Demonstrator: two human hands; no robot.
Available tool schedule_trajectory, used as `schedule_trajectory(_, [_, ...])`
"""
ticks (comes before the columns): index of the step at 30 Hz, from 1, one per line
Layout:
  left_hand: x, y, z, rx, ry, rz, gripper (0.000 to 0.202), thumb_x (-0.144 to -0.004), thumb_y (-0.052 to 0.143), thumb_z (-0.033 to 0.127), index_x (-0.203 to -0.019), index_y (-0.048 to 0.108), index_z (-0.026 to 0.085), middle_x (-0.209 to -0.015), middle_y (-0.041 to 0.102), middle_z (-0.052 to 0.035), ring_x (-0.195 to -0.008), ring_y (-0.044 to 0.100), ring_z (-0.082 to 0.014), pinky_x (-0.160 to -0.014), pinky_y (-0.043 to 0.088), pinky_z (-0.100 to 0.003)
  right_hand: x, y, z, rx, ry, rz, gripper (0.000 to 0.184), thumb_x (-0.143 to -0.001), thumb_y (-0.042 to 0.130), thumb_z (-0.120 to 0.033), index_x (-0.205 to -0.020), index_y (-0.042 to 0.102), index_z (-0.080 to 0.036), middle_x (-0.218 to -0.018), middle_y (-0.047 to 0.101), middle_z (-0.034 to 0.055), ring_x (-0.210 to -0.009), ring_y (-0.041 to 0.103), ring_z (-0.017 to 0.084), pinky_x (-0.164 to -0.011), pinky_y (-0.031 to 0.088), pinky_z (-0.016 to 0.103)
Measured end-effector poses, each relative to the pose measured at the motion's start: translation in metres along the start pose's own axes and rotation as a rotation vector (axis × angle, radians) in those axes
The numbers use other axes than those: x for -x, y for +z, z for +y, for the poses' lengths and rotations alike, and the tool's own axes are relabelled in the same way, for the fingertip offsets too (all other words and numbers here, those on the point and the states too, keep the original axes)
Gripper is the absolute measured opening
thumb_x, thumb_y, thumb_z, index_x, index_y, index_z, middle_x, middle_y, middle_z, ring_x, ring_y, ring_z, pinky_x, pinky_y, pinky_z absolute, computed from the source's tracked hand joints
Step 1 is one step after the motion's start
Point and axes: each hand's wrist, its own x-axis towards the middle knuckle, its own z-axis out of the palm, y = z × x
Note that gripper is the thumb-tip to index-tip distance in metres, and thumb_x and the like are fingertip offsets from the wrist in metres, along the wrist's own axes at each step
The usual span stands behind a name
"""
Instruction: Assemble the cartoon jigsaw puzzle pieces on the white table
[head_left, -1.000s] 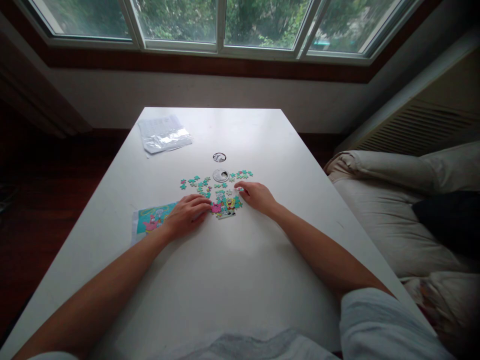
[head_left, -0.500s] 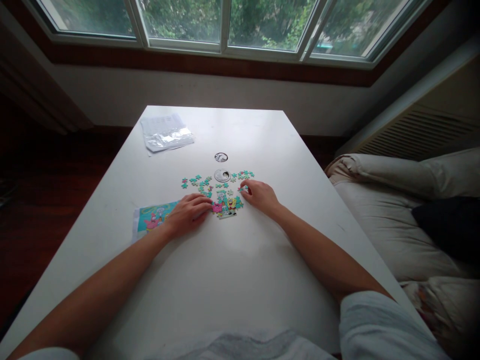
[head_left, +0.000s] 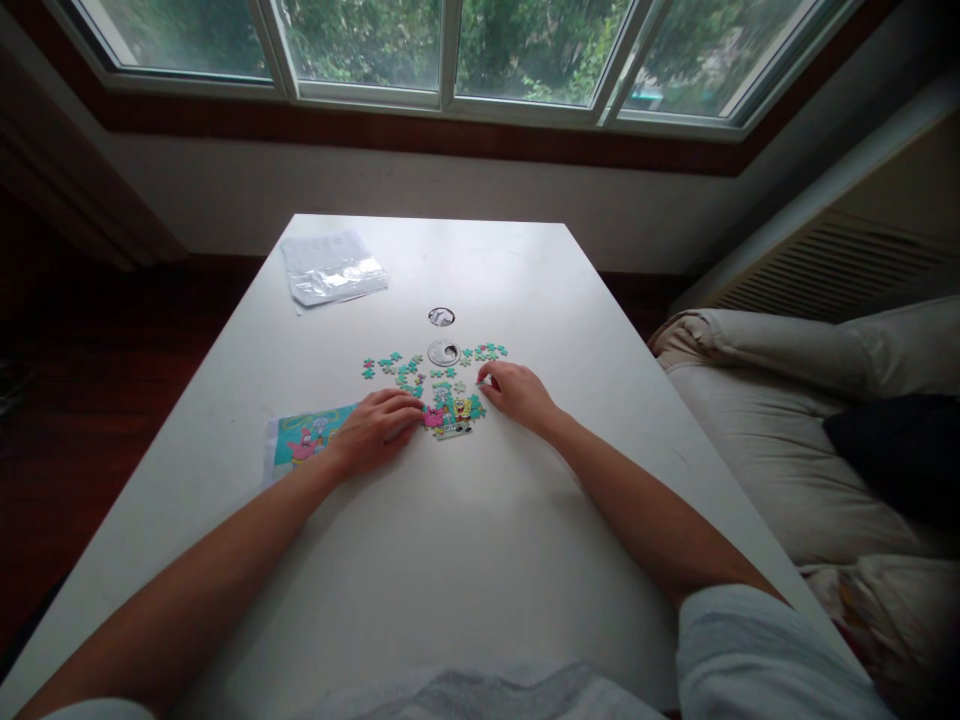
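A partly joined jigsaw puzzle (head_left: 454, 410) with cartoon figures lies on the white table. My left hand (head_left: 381, 420) rests at its left edge, fingers stretched out and fingertips touching the pink part. Under the left wrist and hand is a picture sheet (head_left: 304, 440) with the same kind of cartoon, partly covered. Just right of the joined part, my right hand (head_left: 516, 392) pinches a small puzzle piece (head_left: 481, 381) between thumb and forefinger. Loose puzzle pieces (head_left: 409, 376), mostly turquoise, are scattered beyond the joined part, several of them near the right fingertips.
Two round fittings, a ringed one (head_left: 444, 352) and a smaller one (head_left: 442, 317), are set in the tabletop (head_left: 465, 540). A clear plastic bag with paper (head_left: 335, 268) lies at the far left. Right of the table stands a beige sofa (head_left: 735, 420), and windows (head_left: 360, 45) are ahead.
My right hand has shifted slightly to the left and its fingers have turned a little around the small piece. My left hand stays in place at the puzzle's edge.
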Motion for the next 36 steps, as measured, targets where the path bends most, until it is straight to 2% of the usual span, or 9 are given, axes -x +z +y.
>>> schedule_trajectory(4, [0.0, 0.001, 0.0, 0.002, -0.006, 0.001, 0.028, -0.1, 0.05, 0.023, -0.123, 0.066, 0.028, -0.13, 0.068, -0.0037, -0.127, 0.056, -0.0221, -0.111, 0.044, -0.043, -0.002, -0.001, 0.003, 0.046, -0.052, -0.017, 0.016, -0.093, 0.058, -0.023, -0.107, 0.067, -0.021, -0.107, 0.071, 0.0064, -0.098, 0.061, 0.02, -0.085, 0.037, 0.029])
schedule_trajectory(8, [0.001, 0.002, -0.001, 0.007, 0.003, 0.001, 0.029, -0.099, 0.051, 0.022, -0.123, 0.066, 0.029, -0.13, 0.068, -0.0037, -0.127, 0.057, -0.0221, -0.111, 0.044, -0.043, 0.0, -0.004, 0.003, 0.074, -0.096, -0.034, 0.014, -0.093, 0.059, -0.023, -0.105, 0.067, -0.021, -0.109, 0.07, 0.0068, -0.102, 0.06, 0.021, -0.085, 0.035, 0.03])
schedule_trajectory(16, [0.001, 0.002, -0.002, 0.003, 0.003, 0.004, 0.028, -0.099, 0.051, 0.022, -0.123, 0.066, 0.028, -0.13, 0.068, -0.003, -0.126, 0.057, -0.0222, -0.111, 0.044, -0.043, -0.001, -0.006, 0.004, 0.06, -0.117, -0.04, 0.023, -0.094, 0.059, -0.023, -0.115, 0.069, -0.026, -0.103, 0.068, 0.0049, -0.094, 0.059, 0.019, -0.083, 0.035, 0.028])
schedule_trajectory(24, [0.004, 0.001, -0.008, 0.0, -0.119, 0.13, 0.02, -0.099, 0.052, 0.024, -0.108, 0.07, 0.027, -0.123, 0.072, -0.0022, -0.119, 0.061, -0.0219, -0.108, 0.046, -0.044, -0.002, -0.003, 0.006, 0.034, -0.174, -0.002, 0.017, -0.09, 0.062, -0.023, -0.105, 0.071, -0.025, -0.09, 0.069, 0.0036, -0.085, 0.056, 0.019, -0.079, 0.034, 0.029])
schedule_trajectory(27, [0.004, 0.0, -0.008, 0.013, -0.13, 0.147, 0.019, -0.098, 0.053, 0.024, -0.106, 0.071, 0.027, -0.121, 0.073, -0.0025, -0.117, 0.062, -0.0218, -0.107, 0.046, -0.044, -0.002, 0.001, 0.007, -0.021, -0.159, 0.029, 0.012, -0.086, 0.064, -0.023, -0.098, 0.067, -0.022, -0.084, 0.067, 0.003, -0.082, 0.054, 0.018, -0.077, 0.034, 0.028])
schedule_trajectory(31, [0.003, 0.0, -0.006, 0.018, -0.13, 0.152, 0.019, -0.098, 0.054, 0.024, -0.104, 0.071, 0.027, -0.12, 0.073, -0.0021, -0.117, 0.062, -0.0213, -0.107, 0.046, -0.042, -0.002, 0.005, 0.008, -0.179, -0.133, 0.063, 0.012, -0.08, 0.063, -0.017, -0.091, 0.061, -0.02, -0.075, 0.062, -0.0003, -0.075, 0.051, 0.016, -0.07, 0.033, 0.026])
schedule_trajectory(36, [0.003, 0.0, -0.005, 0.011, -0.12, 0.151, 0.019, -0.098, 0.053, 0.023, -0.104, 0.071, 0.026, -0.119, 0.073, -0.002, -0.116, 0.062, -0.0212, -0.107, 0.046, -0.042, -0.002, 0.002, 0.006, -0.398, -0.134, 0.03, 0.004, -0.079, 0.062, -0.019, -0.078, 0.059, -0.02, -0.075, 0.059, -0.0018, -0.068, 0.049, 0.012, -0.065, 0.034, 0.025])
